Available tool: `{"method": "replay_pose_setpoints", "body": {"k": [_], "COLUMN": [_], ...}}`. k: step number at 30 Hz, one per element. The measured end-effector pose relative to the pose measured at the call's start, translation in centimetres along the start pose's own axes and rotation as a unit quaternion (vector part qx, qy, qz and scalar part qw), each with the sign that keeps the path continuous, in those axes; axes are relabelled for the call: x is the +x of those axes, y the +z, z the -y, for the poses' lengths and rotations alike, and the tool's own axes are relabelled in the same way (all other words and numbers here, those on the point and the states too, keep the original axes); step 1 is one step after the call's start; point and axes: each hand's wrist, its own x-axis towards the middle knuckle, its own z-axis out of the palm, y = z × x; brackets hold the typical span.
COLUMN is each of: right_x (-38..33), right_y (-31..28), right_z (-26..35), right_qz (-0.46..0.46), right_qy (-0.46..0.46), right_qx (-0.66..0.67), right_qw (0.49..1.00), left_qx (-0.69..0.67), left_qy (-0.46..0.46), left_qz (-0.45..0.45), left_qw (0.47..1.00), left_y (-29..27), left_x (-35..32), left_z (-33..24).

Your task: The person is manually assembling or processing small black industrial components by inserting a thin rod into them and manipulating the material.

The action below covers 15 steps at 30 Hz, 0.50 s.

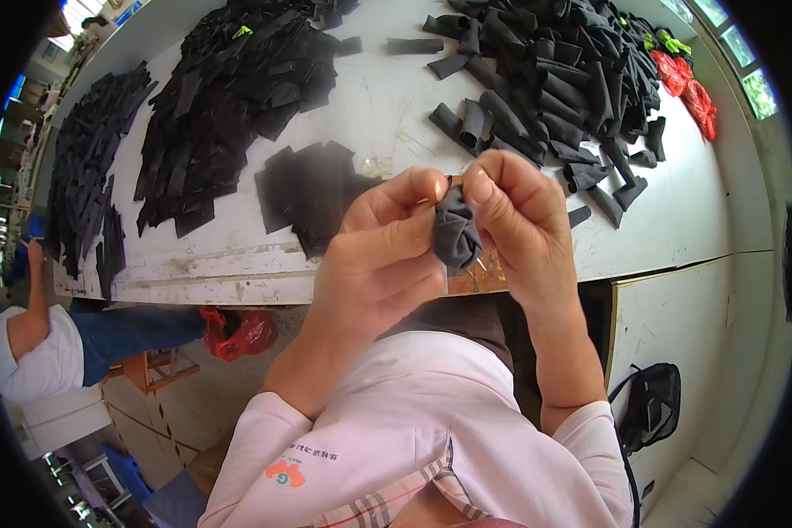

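Between my two hands, above the table's front edge, is a small dark grey piece of cloth [456,236], bunched into folds. My left hand [383,233] pinches its upper left edge between thumb and forefinger. With thumb and curled fingers, my right hand [528,224] grips its upper right edge. A brown wooden patch of the table edge shows beneath the cloth, with a thin pale pin-like thing [480,264] beside it. Beyond my left hand lies a small stack of flat black cloth pieces [304,194].
Large heaps of flat black cloth pieces [224,97] cover the left of the white table [387,101]. Black cloth tubes [572,88] pile up at the right, near red plastic bags [685,92]. Another person [40,352] is at left; a black bag [656,405] hangs at lower right.
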Motion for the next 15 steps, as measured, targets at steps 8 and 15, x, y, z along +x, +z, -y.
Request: {"method": "replay_pose_setpoints", "body": {"k": [8, 15], "right_x": [1.2, 3.4], "right_y": [-1.5, -1.8], "right_z": [-6.2, -3.7], "right_qz": [0.093, 0.185], "right_qy": [0.259, 0.098], "right_qx": [0.284, 0.188], "right_qw": [0.918, 0.96], "left_qx": [-0.228, 0.272], "left_qy": [-0.125, 0.142], "left_qz": [0.021, -0.016], "left_qw": [0.965, 0.952], "left_y": [-6.6, -1.1], "left_x": [2.3, 0.8], "left_z": [3.0, 2.3]}}
